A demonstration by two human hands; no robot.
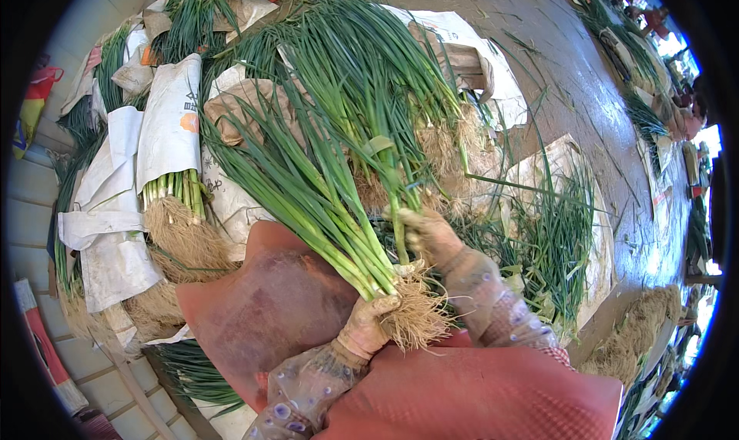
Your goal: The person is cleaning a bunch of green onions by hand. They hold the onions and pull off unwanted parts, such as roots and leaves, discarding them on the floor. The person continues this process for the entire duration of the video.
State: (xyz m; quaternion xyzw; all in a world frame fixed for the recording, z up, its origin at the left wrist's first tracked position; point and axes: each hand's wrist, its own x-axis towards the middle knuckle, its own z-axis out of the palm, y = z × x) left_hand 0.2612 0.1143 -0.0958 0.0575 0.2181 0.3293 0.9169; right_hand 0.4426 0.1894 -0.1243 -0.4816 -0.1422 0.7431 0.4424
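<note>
My left hand (366,324), in a soiled glove, grips a bunch of green allium stalks (340,238), leek or green garlic, just above its tangled pale roots (418,316). The leaves fan out to the upper left, over a red apron (288,290) across my lap. My right hand (430,232), also gloved, is closed around a separate green stalk (397,209) beside the bunch; its fingers are partly blurred. Beyond both hands lies a large heap of the same stalks (358,64), with roots towards the right and near side. Patterned sleeve covers wrap both forearms.
Wrapped allium bundles (170,134) in white sacking lie to the left, on pale tiles (26,209). Loose leaves (554,249) cover a sack on the right. A root pile (635,336) sits lower right. Beyond the wet floor (623,180), people and more bundles appear at the far right.
</note>
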